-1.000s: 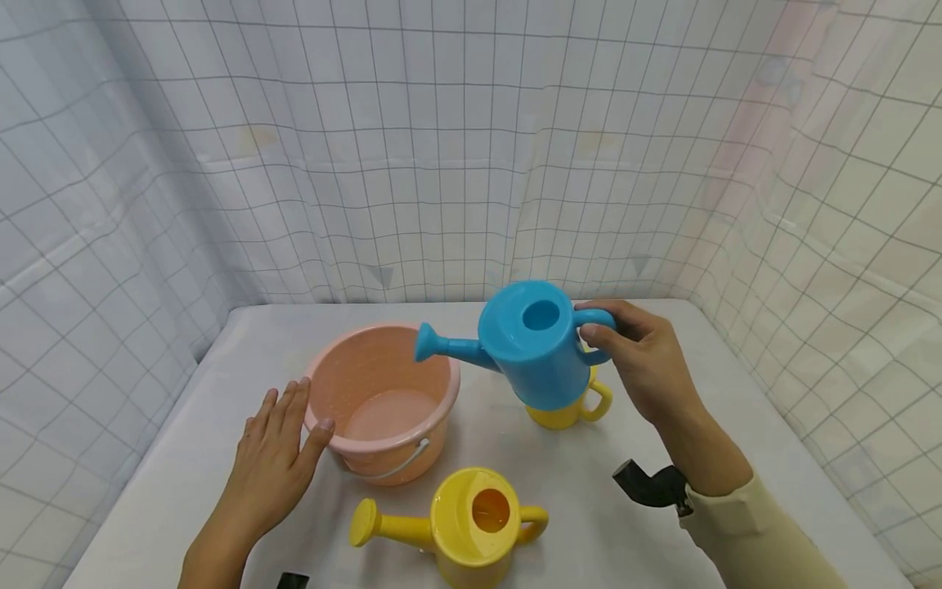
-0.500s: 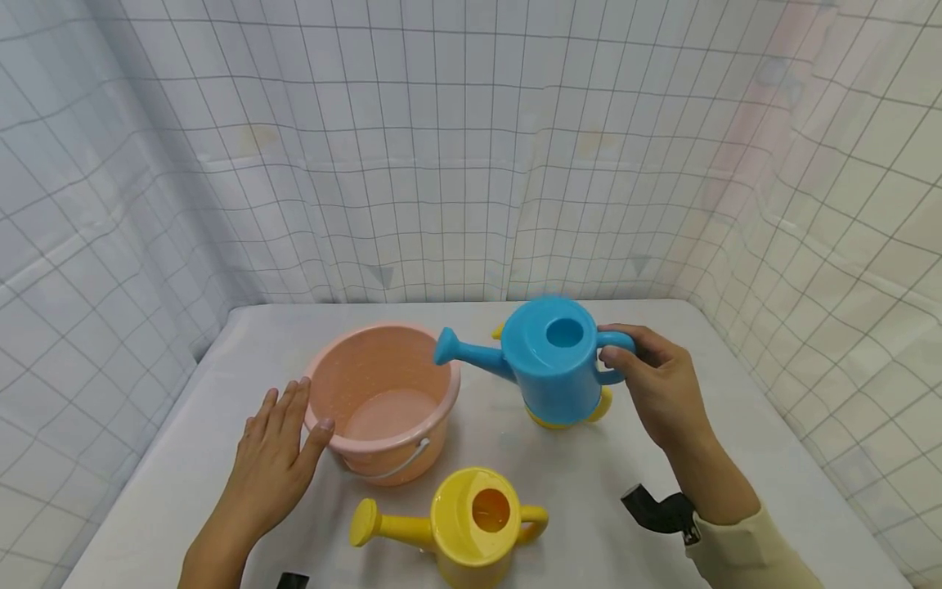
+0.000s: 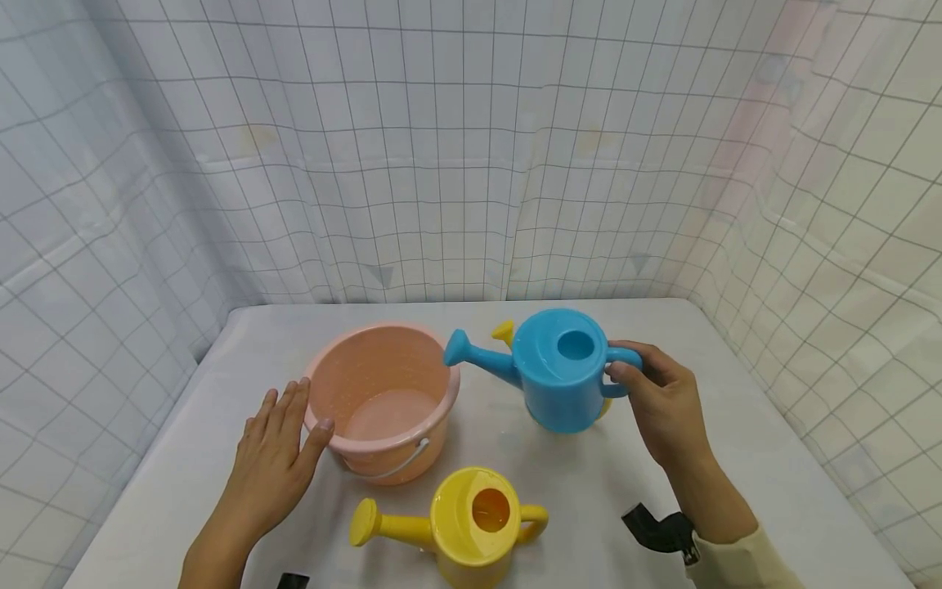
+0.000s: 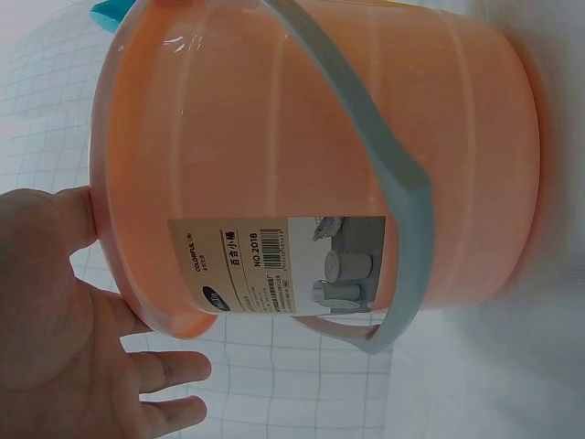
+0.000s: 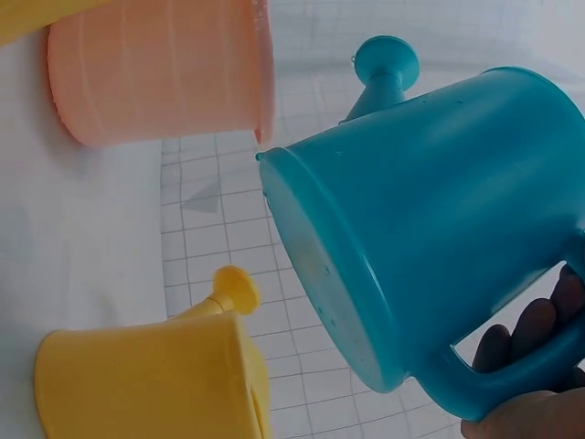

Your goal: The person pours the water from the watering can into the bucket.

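My right hand (image 3: 666,409) grips the handle of a blue watering can (image 3: 557,397), whose spout points left to the bucket's right rim. In the right wrist view the can hangs off the table, slightly tilted, with droplets on its base. My left hand (image 3: 268,470) rests with straight fingers at the left rim of a peach bucket (image 3: 437,450), thumb touching it. The left wrist view shows a paper label (image 4: 274,265) on the bucket wall. Behind the blue can stands a yellow watering can (image 5: 146,384), mostly hidden in the head view.
Another yellow watering can (image 3: 471,532) stands at the front middle of the white table (image 3: 589,523), spout to the left, with liquid visible in its opening. White grid-patterned curtains (image 3: 471,164) enclose the table at the back and sides.
My right hand has moved the blue watering can right and down, away from over the bucket; its spout has become more level. The left hand and bucket have not moved.
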Tool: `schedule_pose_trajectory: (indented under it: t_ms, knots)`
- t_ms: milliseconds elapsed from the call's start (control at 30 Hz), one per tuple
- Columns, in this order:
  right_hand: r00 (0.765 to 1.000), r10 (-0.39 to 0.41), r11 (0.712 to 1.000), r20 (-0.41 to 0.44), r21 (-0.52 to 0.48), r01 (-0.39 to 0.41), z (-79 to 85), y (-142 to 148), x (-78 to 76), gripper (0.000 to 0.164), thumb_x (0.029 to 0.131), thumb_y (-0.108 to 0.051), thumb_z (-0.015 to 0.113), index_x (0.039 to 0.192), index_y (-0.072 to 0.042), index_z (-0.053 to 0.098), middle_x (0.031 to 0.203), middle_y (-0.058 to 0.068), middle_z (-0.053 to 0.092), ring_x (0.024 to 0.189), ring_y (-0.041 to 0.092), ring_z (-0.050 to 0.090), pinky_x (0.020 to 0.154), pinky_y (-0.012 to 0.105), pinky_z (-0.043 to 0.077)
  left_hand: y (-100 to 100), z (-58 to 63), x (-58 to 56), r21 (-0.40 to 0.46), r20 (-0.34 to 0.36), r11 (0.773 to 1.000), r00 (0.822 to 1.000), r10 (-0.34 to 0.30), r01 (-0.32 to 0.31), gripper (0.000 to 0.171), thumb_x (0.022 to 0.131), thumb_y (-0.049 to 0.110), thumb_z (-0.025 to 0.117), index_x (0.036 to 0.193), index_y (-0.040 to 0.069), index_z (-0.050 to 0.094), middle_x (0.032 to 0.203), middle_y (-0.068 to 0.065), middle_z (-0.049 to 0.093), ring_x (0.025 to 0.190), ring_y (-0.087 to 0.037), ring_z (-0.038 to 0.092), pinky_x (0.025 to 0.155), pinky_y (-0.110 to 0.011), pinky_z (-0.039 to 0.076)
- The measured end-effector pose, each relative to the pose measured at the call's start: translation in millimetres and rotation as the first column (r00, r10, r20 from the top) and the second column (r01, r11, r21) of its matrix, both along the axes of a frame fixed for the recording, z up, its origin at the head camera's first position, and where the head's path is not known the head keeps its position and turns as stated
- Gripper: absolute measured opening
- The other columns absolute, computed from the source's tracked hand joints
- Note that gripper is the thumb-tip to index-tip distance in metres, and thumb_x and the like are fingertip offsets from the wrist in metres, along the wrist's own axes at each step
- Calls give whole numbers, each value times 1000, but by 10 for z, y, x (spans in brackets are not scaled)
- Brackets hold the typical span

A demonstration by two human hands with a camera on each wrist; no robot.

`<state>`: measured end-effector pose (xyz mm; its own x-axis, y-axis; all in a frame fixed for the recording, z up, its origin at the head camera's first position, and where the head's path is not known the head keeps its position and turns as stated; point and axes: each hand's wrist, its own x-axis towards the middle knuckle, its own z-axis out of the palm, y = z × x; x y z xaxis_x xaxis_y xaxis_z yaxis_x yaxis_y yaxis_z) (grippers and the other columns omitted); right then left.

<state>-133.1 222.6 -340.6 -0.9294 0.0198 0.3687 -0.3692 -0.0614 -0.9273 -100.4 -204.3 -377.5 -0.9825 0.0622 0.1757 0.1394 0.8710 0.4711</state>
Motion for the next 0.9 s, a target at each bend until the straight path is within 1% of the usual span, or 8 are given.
schedule_pose_trajectory:
  t_ms: [200,400,633,900]
  knots:
    - [997,-70,998,26,9,69,-87,7,75,27,91,-4,59,117,4,60,105,-5,67,101,13,60,88,23,51,-3,0,1,2,-2,1000,1000,-4,4,68,101,46,33,153,12,6,156,-26,14,145,-44,0,108,-71,3]
    - [996,-84,996,39,26,83,-190,36,123,29,92,-5,59,119,6,59,106,-6,67,103,12,60,89,23,51,-4,10,-1,0,-7,1000,1000,-2,2,68,101,46,33,153,12,6,155,-26,15,145,-45,0,107,-72,4]
    - [995,-90,996,44,-14,90,-314,60,171,29,92,-3,57,120,8,57,106,-5,66,104,11,60,90,23,51,-4,13,-2,-1,-11,1000,1000,-1,1,68,101,45,33,153,12,6,155,-26,15,145,-45,1,107,-72,5]
    - [977,-193,980,86,-23,196,-466,22,262,30,92,-3,58,118,10,57,105,-2,67,102,16,60,89,22,52,-6,11,4,2,11,1000,1000,-6,6,69,101,46,32,153,12,5,156,-25,13,145,-44,-2,108,-71,3]
